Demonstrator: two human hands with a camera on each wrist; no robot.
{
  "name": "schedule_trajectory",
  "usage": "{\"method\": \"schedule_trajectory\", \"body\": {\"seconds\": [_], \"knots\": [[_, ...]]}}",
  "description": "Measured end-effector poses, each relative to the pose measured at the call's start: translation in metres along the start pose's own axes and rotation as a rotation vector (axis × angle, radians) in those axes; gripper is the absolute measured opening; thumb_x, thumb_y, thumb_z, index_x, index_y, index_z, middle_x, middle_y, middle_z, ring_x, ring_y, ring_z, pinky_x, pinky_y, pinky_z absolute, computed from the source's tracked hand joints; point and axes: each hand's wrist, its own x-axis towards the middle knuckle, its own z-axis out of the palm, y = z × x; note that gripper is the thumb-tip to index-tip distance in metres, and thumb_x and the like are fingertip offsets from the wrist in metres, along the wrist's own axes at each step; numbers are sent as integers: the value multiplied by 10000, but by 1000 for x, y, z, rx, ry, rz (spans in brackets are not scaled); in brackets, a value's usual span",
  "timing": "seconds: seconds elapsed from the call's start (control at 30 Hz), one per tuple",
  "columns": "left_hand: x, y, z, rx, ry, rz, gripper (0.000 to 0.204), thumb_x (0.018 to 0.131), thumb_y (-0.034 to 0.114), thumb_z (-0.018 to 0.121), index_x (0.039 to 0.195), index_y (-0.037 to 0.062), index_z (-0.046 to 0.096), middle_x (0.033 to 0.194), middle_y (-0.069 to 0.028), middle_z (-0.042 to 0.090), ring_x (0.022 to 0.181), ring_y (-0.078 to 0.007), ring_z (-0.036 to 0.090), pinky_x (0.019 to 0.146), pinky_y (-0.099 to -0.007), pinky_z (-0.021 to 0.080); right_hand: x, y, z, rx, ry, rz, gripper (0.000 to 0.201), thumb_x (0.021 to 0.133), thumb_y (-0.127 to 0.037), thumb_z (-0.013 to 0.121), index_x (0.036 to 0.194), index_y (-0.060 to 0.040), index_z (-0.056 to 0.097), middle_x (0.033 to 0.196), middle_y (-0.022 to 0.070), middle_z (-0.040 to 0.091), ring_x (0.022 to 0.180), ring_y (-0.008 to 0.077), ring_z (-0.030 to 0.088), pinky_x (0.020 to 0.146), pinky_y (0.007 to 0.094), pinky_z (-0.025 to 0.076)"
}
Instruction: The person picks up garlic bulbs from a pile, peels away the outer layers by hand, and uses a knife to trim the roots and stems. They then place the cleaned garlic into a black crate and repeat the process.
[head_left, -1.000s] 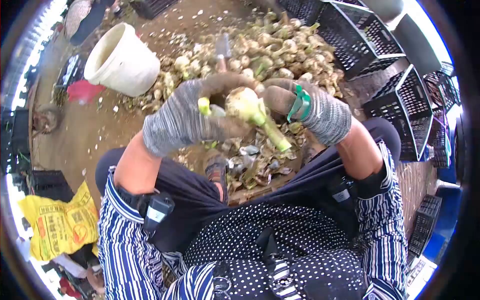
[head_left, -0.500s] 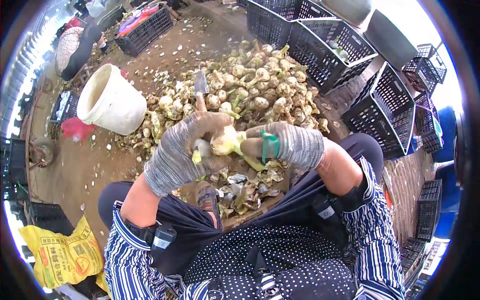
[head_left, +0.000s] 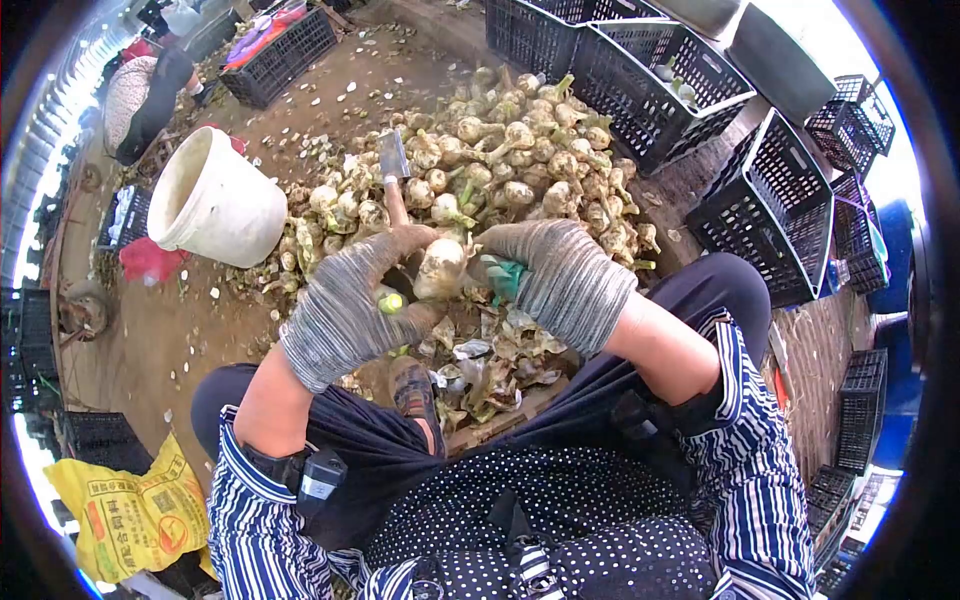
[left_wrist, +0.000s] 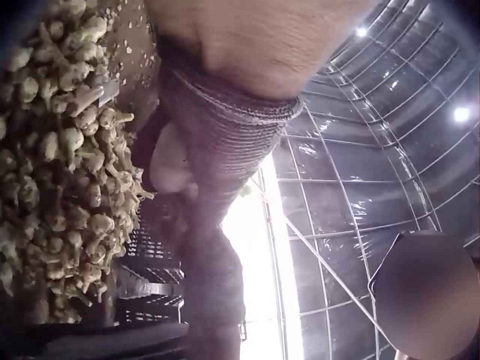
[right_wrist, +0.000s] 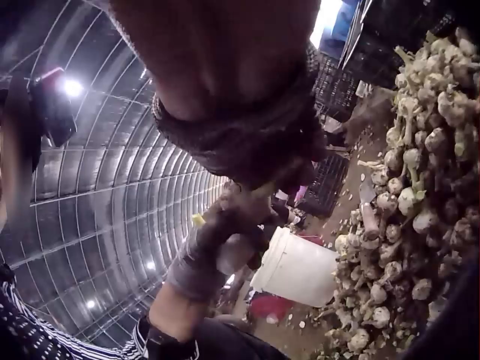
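Note:
The left hand (head_left: 350,305), in a grey knitted glove, grips a pale garlic bulb (head_left: 441,268) between thumb and fingers. A cut green stem end (head_left: 391,303) pokes out of the same grip. The gloved right hand (head_left: 555,275), green tape (head_left: 506,280) on one finger, curls its fingers at the bulb's right side, where the bulb's own stem is hidden. In the right wrist view, the hands meet around a blurred pale piece. Ahead lies a heap of garlic bulbs (head_left: 520,150) with a flat-bladed tool (head_left: 394,165), wooden-handled, on its near left side.
Left of the heap stands a white bucket (head_left: 235,210). Black plastic crates (head_left: 660,90) line the right and far sides. Dry peelings (head_left: 490,365) lie between the person's legs, by one foot. A yellow sack (head_left: 135,515) sits at lower left; another person (head_left: 140,105) is far left.
The bulb's stem, earlier pointing down and right, has gone out of sight. The right hand has turned, its back now up and fingers hidden behind it. The left hand keeps its grip.

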Motion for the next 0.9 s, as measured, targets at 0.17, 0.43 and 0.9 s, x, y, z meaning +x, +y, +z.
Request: {"method": "schedule_trajectory", "body": {"seconds": [0.17,0.43,0.9], "knots": [[0,-1,3,-68,-72,136,580,665,122,756,1204,90,543,1086,-109,634,985,-247,628,851,-322,498,2,3,-6,526,-151,425,289,865,-298,605,904,-15,651,671,29,597,621,87,495,573,285,431],[-1,4,18,-200,28,-206,481,729,182,764,1160,79,577,980,-103,643,854,-169,621,770,-287,493,-1,5,3,225,200,89,239,873,-237,585,942,-13,634,726,129,636,643,175,575,625,335,468],[-1,-10,16,-1074,-6,-147,453,731,88,651,1164,53,520,1077,-127,609,892,-217,629,798,-319,517,5,26,1,-329,12,257,227,806,-145,602,1022,-76,610,850,188,655,802,348,644,703,421,507]]}}
